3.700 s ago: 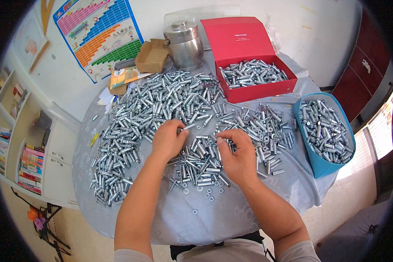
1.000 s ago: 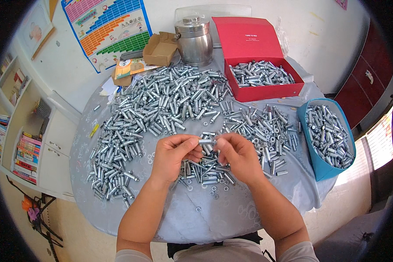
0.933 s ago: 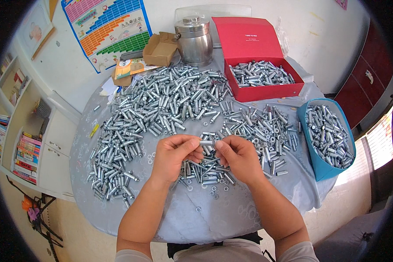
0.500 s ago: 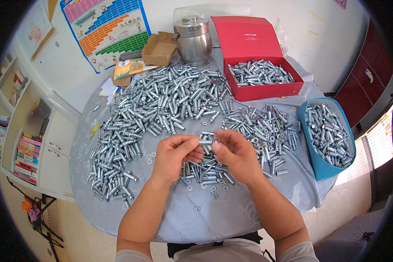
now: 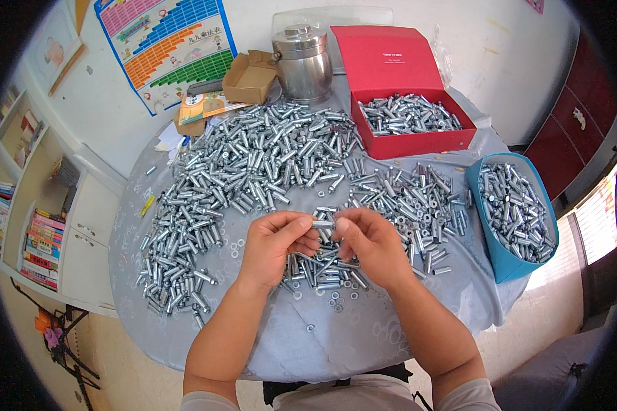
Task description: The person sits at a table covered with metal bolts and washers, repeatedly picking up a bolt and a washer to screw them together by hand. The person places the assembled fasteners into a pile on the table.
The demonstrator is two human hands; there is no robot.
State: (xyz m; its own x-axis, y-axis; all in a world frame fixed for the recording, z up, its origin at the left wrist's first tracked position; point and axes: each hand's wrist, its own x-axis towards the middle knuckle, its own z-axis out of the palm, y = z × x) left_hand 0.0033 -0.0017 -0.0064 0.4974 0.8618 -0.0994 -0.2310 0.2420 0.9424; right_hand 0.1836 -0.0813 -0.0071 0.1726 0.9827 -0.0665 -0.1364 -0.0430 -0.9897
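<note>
Head view: looking down over a grey tablecloth (image 5: 274, 349), both my bare hands meeting near the middle.
Left hand (image 5: 275, 246): thumb and forefinger pinch the left end of one bolt (image 5: 322, 223); the other fingers curl beneath.
Right hand (image 5: 371, 245): thumb and fingers bend in at the bolt's right end; I cannot tell whether they pinch it or merely stand beside it.
Bolt, handling: I judge this to be fine work at its right end, perhaps turning or fitting. The left pinch should be firm and level, the right fingertips in line with its length; a skewed push could tilt it.
Bolt, looks: short, slim, cylindrical, shiny silver, lying almost level between my fingertips; its right tip is too covered to make out.
Heaps: a large heap (image 5: 274, 151) spreads beyond and left of my fingers, a smaller pile (image 5: 425, 181) beyond and right.
Rings: loose nuts or washers (image 5: 354, 296) lie nearer my body than my fingers.
Containers: an open red box (image 5: 425, 142) beyond my right fingers, a blue bin (image 5: 511, 270) farther right, both holding similar silver pieces.
</note>
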